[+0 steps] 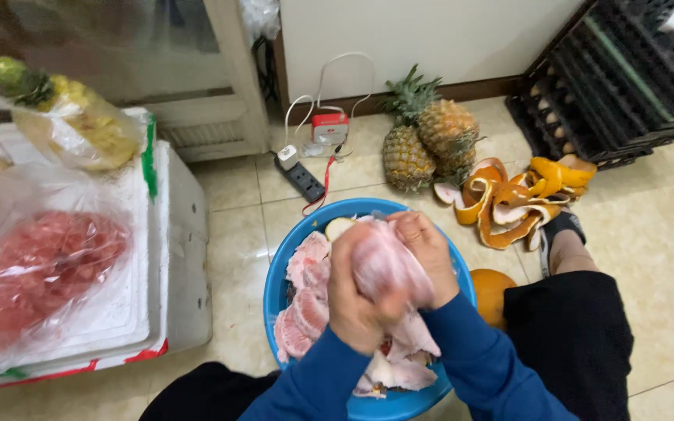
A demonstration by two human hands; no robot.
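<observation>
Both hands (388,273) around pomelo segment (388,261)

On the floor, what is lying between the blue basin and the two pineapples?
In the head view, only bare tile floor lies between the blue basin and the pineapples. The black power strip lies off to the left and the orange peels to the right.

Glossy blue plastic basin (278,269); glossy floor tiles (665,234).

This looks like a small fruit shop's back corner: tiled floor (665,257), pineapples (429,136) by the far wall, peels (509,203) right of them, bagged cut fruit (40,265) on a foam box (177,234) left, crates (626,70) far right.
</observation>
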